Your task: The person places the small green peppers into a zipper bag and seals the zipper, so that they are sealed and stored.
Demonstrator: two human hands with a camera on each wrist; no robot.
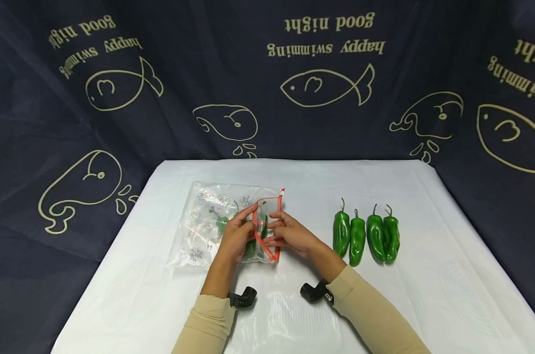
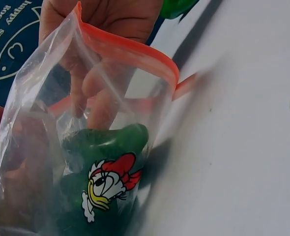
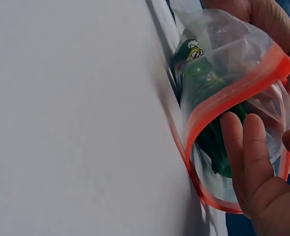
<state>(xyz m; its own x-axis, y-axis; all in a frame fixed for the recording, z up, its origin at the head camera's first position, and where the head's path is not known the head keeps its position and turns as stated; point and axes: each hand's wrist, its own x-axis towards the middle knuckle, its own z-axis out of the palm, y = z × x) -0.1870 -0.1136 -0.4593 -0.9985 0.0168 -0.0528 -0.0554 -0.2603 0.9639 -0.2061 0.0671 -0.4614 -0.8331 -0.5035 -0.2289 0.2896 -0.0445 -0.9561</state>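
A clear zip bag [image 1: 196, 221] with printed cartoon figures lies on the table, its red-edged mouth facing right. My left hand [image 1: 235, 241] grips the upper layer of the bag by the mouth and lifts it away from the lower layer. Extended fingers of my right hand [image 1: 295, 237] reach into the raised opening, as the right wrist view also shows. Green peppers [image 3: 204, 78] lie inside the bag; in the left wrist view the right fingertips come right down to one pepper [image 2: 108, 140]. The film and the hands partly hide these peppers.
To the right of the bag, several green peppers [image 1: 357, 240] lie side by side, stems pointing away. A white cloth covers the table [image 1: 294, 314]. Behind it hangs a dark blue curtain [image 1: 232, 64] with fish and whale drawings.
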